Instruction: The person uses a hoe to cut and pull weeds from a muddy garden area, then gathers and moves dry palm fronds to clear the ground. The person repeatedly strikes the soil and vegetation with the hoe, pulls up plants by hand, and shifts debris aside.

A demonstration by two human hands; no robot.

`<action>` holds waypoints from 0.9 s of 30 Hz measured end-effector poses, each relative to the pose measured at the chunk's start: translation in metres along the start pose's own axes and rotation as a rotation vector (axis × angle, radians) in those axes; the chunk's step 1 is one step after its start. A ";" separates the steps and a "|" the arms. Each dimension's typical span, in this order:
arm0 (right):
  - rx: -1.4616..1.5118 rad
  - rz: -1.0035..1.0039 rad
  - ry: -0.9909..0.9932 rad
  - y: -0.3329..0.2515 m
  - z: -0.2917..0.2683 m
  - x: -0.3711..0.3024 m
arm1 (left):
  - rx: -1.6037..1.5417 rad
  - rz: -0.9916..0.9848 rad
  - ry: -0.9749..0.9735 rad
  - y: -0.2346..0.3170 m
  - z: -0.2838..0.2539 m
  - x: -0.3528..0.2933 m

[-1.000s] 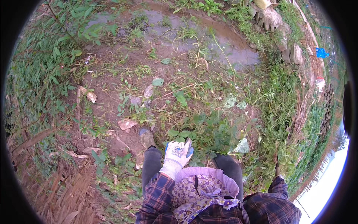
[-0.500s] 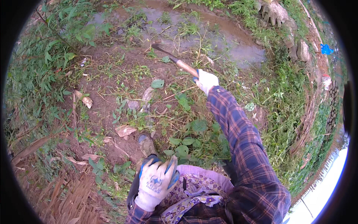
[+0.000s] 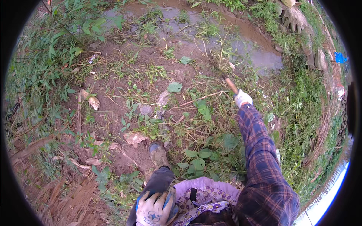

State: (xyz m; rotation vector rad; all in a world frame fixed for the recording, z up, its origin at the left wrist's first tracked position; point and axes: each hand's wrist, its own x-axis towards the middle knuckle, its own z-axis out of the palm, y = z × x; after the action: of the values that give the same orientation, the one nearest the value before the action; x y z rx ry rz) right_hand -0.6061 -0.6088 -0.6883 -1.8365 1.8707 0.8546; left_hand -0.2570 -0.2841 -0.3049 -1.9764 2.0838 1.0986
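In a white-and-blue work glove, my right hand (image 3: 243,98) is closed round the wooden handle of a sickle (image 3: 230,85), arm stretched far forward and right. The sickle's dark blade is blurred and partly hidden among weeds (image 3: 222,66) close to a muddy puddle (image 3: 249,49). My left hand (image 3: 154,211), gloved the same way, lies on my bent knee (image 3: 160,182) with its fingers apart and nothing held. Below the knee, a mud-covered boot (image 3: 157,154) stands on the soil.
Bare brown soil holds a broken pale wood piece (image 3: 90,100), a flat chunk (image 3: 135,138) and a loose leaf (image 3: 174,87). Leafy bushes (image 3: 41,71) grow at left, dense grass (image 3: 301,101) at right. Dry brown stalks (image 3: 71,199) lie lower left; muddy stones (image 3: 294,19) edge the far right.
My right hand has moved right and slightly nearer with the sickle, its blade now down among the weeds. My left hand stays on the knee, lower in view. The whole view has shifted slightly.
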 end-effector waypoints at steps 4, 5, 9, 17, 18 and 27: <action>-0.161 0.337 -0.111 0.166 -0.030 -0.131 | -0.066 0.017 0.042 0.011 -0.003 -0.005; -0.157 0.432 -0.146 0.234 -0.034 -0.167 | -0.099 0.050 0.042 0.011 -0.002 -0.004; -0.196 0.759 -0.238 0.381 -0.046 -0.333 | -0.159 0.156 -0.151 0.020 -0.014 0.017; -0.088 0.707 -0.323 0.488 -0.009 -0.561 | -0.060 0.088 -0.125 0.041 0.061 0.043; 0.030 0.791 -0.323 0.435 -0.039 -0.530 | -0.007 0.037 -0.139 0.042 0.072 0.045; 0.306 0.218 -0.220 0.242 -0.188 -0.390 | 0.076 -0.001 -0.275 0.113 0.060 0.012</action>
State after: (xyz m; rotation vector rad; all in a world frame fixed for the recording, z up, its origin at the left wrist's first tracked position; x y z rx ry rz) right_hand -0.7903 -0.4475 -0.2567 -1.3214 1.9560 0.7556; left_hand -0.3853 -0.2716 -0.3058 -1.6824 1.9508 1.1942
